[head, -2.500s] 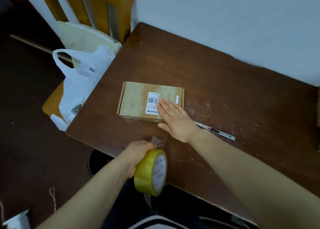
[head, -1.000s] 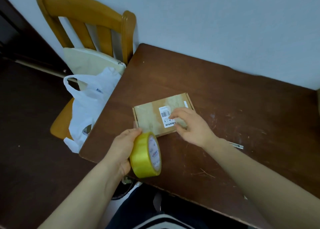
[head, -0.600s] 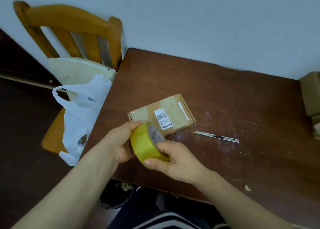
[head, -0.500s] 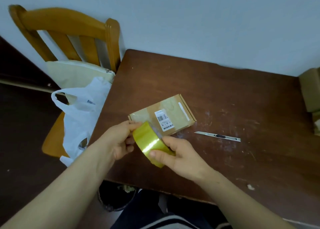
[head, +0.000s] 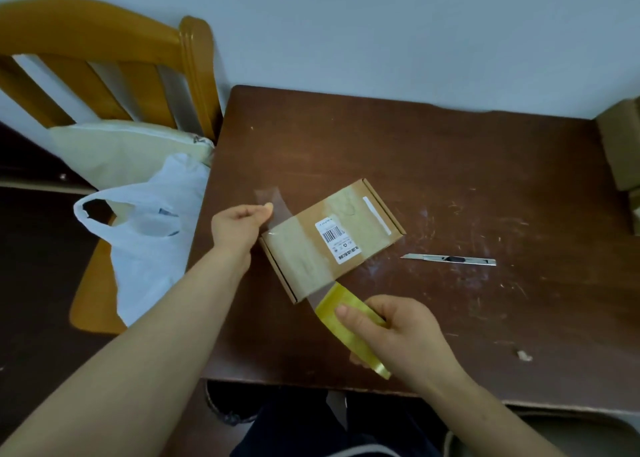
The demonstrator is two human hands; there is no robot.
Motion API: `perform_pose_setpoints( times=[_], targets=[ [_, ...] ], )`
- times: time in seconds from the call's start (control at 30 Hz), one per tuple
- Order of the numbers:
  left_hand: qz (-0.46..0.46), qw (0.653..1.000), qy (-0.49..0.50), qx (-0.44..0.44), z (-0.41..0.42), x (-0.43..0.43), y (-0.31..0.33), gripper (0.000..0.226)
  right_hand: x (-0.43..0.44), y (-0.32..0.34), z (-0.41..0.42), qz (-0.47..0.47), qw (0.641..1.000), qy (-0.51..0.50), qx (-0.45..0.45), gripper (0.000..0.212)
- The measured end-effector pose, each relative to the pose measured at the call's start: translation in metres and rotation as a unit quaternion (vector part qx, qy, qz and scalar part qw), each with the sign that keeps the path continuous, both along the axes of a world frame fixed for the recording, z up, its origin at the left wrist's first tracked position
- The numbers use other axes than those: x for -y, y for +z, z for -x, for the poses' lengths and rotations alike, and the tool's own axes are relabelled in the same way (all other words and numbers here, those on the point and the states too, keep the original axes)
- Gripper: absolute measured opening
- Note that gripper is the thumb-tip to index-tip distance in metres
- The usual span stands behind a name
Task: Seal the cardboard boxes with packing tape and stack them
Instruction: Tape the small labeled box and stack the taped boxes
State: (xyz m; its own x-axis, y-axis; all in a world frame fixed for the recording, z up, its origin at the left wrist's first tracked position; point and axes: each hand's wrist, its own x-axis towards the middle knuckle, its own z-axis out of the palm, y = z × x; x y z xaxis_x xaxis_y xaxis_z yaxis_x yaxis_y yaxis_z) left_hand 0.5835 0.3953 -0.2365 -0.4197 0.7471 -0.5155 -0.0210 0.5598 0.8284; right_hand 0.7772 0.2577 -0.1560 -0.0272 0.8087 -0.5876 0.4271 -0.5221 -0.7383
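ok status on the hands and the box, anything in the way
Left hand pinching tape end, right hand gripping tape roll. Tape stretched over flat box, not cut. Knife on table right of box, clear.

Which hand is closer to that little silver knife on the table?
The right hand. It holds the yellow tape roll just in front of the knife, nearer the table's edge. The left hand is farther, across the cardboard box, pinching the tape's loose end.
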Motion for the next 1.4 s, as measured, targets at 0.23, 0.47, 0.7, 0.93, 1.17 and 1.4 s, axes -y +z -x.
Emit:
perform_pose_setpoints(
  times=[0.23,0.47,0.7,0.93,1.17,1.4],
  targets=[
    [0.018,1.000,-0.018,-0.014,0.001,0.004,-0.015,0.016,0.003,-0.005,0.003,0.036,0.997,0.014,0.065,0.044],
    [0.008,1.000,-0.016,-0.006,0.000,0.013,-0.024,0.010,0.003,-0.009,0.009,0.050,0.991,0.045,0.117,0.045],
    [0.034,0.999,-0.026,-0.017,0.001,0.014,-0.030,0.017,0.000,-0.008,0.008,0.048,0.987,0.057,0.141,0.045],
    [0.041,0.998,-0.042,-0.039,0.000,0.019,-0.032,0.025,-0.005,-0.016,0.006,0.069,0.977,0.088,0.179,0.047],
    [0.056,0.985,-0.097,-0.135,-0.001,0.020,-0.033,0.030,-0.017,-0.031,0.010,0.110,0.970,0.119,0.183,0.047],
    [0.088,0.955,-0.132,-0.250,-0.004,0.019,-0.030,0.040,-0.028,-0.042,0.013,0.126,0.969,0.125,0.173,0.046]
  ],
)
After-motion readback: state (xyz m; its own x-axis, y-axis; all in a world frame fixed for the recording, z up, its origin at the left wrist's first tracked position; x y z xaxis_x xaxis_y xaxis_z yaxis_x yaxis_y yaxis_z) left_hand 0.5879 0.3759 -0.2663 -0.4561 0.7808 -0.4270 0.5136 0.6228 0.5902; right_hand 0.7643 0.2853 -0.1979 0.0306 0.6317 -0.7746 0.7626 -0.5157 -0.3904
